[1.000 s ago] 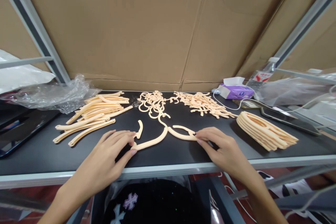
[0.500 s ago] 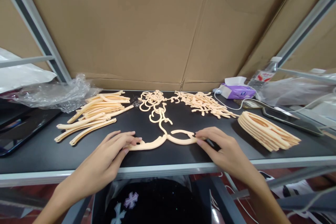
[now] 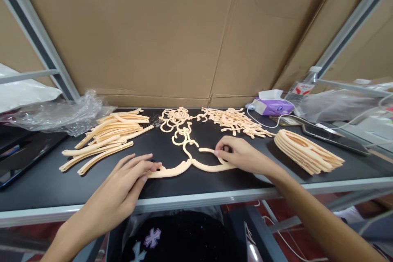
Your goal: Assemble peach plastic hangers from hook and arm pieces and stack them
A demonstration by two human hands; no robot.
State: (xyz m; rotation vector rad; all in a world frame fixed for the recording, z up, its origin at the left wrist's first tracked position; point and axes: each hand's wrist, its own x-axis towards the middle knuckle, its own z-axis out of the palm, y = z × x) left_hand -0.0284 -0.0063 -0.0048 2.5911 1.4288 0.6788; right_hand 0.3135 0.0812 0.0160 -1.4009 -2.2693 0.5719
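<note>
A cream plastic hanger (image 3: 177, 170) with a hook lies near the table's front edge, its two arms meeting at the middle. Thumb and fingers of my left hand (image 3: 132, 180) pinch the outer end of its left arm. My right hand (image 3: 235, 152) is closed on a short curved piece (image 3: 206, 150) above the hanger's right arm (image 3: 211, 168); the far end of that arm is partly covered by the hand. Just behind the hook lie loose hooks (image 3: 176, 118), some of them linked or overlapping.
Long cream arms (image 3: 113, 131) are piled at left, short pieces (image 3: 236, 120) at back right. Stacked hangers (image 3: 307, 151) lie right, near a phone (image 3: 334, 139), purple tissue pack (image 3: 273, 106) and bottle (image 3: 305, 86). Clear plastic (image 3: 70, 112) and a dark tray (image 3: 27, 155) are at left.
My right hand has moved left and up from the end of the hanger's right arm to the short curved piece. My left hand keeps its grip. The view has shifted slightly.
</note>
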